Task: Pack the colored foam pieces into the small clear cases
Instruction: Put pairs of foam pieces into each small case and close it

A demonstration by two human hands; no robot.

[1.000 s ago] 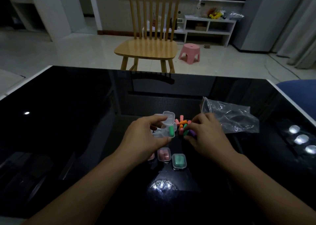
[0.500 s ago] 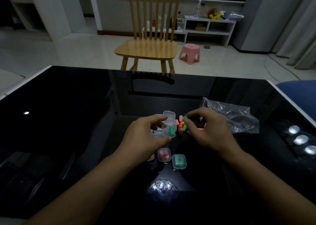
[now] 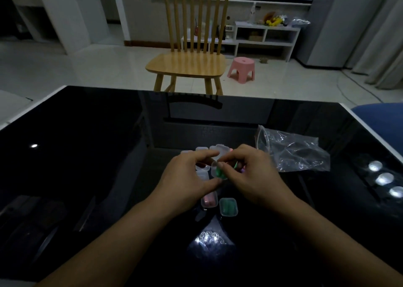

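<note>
The left hand (image 3: 185, 177) grips an open clear case (image 3: 214, 168) between thumb and forefinger, lid tipped up and away from the person. The right hand (image 3: 250, 175) meets it from the right, fingertips pinching a green foam piece (image 3: 218, 171) at the case's mouth; its long axis cannot be told. Loose foam pieces (image 3: 238, 166) peek out behind the right fingers, too hidden to count. Two closed cases lie just below the hands on the black table (image 3: 87, 155): a pink-filled case (image 3: 209, 200) and a green-filled case (image 3: 228, 207), side by side. One crumpled plastic bag (image 3: 294, 153) lies to the right.
</note>
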